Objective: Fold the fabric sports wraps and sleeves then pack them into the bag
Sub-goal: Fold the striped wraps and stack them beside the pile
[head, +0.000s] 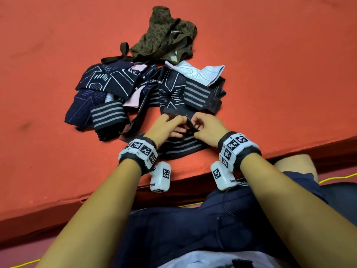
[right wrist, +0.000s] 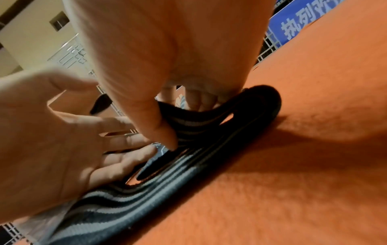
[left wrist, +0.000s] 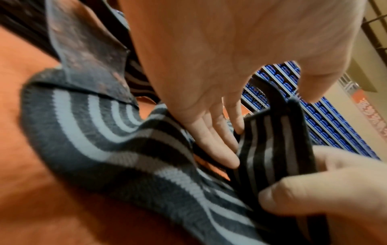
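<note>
Item: striped wrap [head: 181, 147], black with grey bands, lying flat on the orange mat [head: 58, 55] at its near edge, directly under my two wrists

Right hand [head: 209, 130]: thumb and curled fingers pinch one end of the striped wrap, lifting that end into an upright loop above the flat length; in the right wrist view the thumb [right wrist: 159, 129] bears down on the fold

Left hand [head: 166, 126]: fingers [left wrist: 211, 140] straight and spread, laid against the inner face of the raised end of the striped wrap, holding nothing; the palm is just beside my right hand

Pile of wraps and sleeves [head: 119, 93]: dark navy pieces with white line patterns, more grey-banded pieces and some pink fabric, heaped on the mat beyond the striped wrap, its nearest edge touching my fingers

White sleeve [head: 201, 72]: at the far right of the pile

Bag [head: 168, 35]: olive patterned cloth with dark straps, crumpled, beyond the pile, well apart from the striped wrap
</note>
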`<state>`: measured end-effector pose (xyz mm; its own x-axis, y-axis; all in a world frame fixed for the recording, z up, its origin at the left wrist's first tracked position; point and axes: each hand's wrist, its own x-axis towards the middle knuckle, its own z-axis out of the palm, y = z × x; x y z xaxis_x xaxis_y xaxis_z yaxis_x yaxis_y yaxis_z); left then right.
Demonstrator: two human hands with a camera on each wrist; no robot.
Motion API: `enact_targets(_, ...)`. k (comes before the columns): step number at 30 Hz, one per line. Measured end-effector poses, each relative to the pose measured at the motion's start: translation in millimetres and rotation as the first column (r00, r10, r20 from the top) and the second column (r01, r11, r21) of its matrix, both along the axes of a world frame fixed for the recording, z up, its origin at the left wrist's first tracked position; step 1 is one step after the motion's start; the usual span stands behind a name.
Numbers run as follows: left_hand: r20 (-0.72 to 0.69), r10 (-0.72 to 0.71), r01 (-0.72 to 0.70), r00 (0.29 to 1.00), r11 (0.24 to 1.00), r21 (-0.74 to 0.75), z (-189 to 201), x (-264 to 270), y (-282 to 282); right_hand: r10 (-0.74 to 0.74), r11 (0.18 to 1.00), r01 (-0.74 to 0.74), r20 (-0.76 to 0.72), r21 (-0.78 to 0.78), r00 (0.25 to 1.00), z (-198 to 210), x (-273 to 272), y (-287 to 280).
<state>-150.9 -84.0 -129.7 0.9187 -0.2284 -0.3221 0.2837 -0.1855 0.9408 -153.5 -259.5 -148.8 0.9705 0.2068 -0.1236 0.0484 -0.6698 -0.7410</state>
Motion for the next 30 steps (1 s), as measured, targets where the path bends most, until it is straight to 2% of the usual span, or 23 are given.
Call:
enact_targets(2, -0.036, 0.070, -0.069, 0.997, 0.998, 0.005, 1, 2, 2, 0.041, 0.998, -0.044, -0.044, -0.052, 0.998, -3, -1, 1)
enact_targets(4, -0.008, 0.087, -0.086, 0.996, 0.992, 0.096, -2, 3, 5, 0.104, 0.989, -0.114, -0.116, -0.089, 0.988, -4, 1, 2)
enact_targets(7, 0.082, 0.007, -0.027, 0.997, 0.966, 0.257, -10, 2, 15, 0.160, 0.981, -0.177, -0.191, -0.076, 0.969, 3, 4, 5)
enact_targets(9, 0.099, -0.025, -0.012, 0.995, 0.935, 0.354, -11, 1, 19, 0.175, 0.984, -0.178, -0.271, 0.013, 0.946, 11, 5, 7)
enact_targets(11, 0.069, 0.035, -0.056, 0.997, 0.943, 0.329, -6, 0, 18, 0.206, 0.979, -0.192, -0.331, 0.074, 0.921, 18, 6, 11)
enact_targets(14, -0.014, 0.099, -0.091, 0.995, 0.951, 0.296, -1, 1, 21, 0.276, 0.951, -0.308, -0.359, -0.036, 0.892, 29, 10, 20)
enact_targets(17, -0.093, 0.056, -0.019, 0.994, 0.934, 0.356, 1, -2, 31, 0.269, 0.942, -0.324, -0.389, -0.082, 0.881, 30, 19, 25)
enact_targets(20, -0.081, -0.039, 0.072, 0.996, 0.883, 0.464, -6, -2, 39, 0.276, 0.923, -0.358, -0.406, -0.142, 0.871, 25, 29, 29)
enact_targets(23, -0.083, -0.086, 0.115, 0.993, 0.872, 0.476, -16, -2, 42, 0.272, 0.909, -0.370, -0.401, -0.191, 0.875, 20, 35, 35)
enact_targets(26, -0.074, -0.093, 0.116, 0.993, 0.887, 0.448, -24, -5, 40, 0.236, 0.935, -0.315, -0.374, -0.164, 0.897, 14, 37, 43)
enact_targets(30, -0.064, -0.079, 0.099, 0.995, 0.897, 0.431, -32, -3, 40, 0.254, 0.937, -0.321, -0.363, -0.138, 0.897, 13, 42, 42)
